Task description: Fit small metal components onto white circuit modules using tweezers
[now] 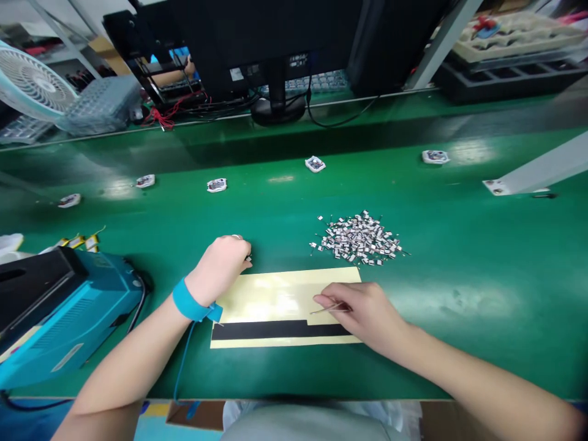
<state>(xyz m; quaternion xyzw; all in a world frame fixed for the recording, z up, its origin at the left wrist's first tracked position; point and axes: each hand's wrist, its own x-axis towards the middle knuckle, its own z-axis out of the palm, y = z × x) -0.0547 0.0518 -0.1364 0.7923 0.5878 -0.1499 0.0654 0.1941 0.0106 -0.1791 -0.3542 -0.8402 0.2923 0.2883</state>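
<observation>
On the green table lies a yellow sheet (275, 297) with a black strip (261, 331) along its lower part. My right hand (353, 306) is over the sheet's right side, pinching thin tweezers (326, 308) whose tips point left, just above the strip. My left hand (225, 263), with a blue wrist strap (188, 301), is closed at the sheet's upper left corner; a small piece shows at its fingertips, too small to name. Beyond the sheet, to the right, is a pile of small silver parts (361, 239) with dark leads.
Several small white-rimmed parts (315, 164) lie in a spaced row farther back. A blue and black machine (73, 312) stands at the left. Behind are a monitor (275, 37), a fan (37, 82) and trays (514, 67). A white metal post (546, 165) is at the right.
</observation>
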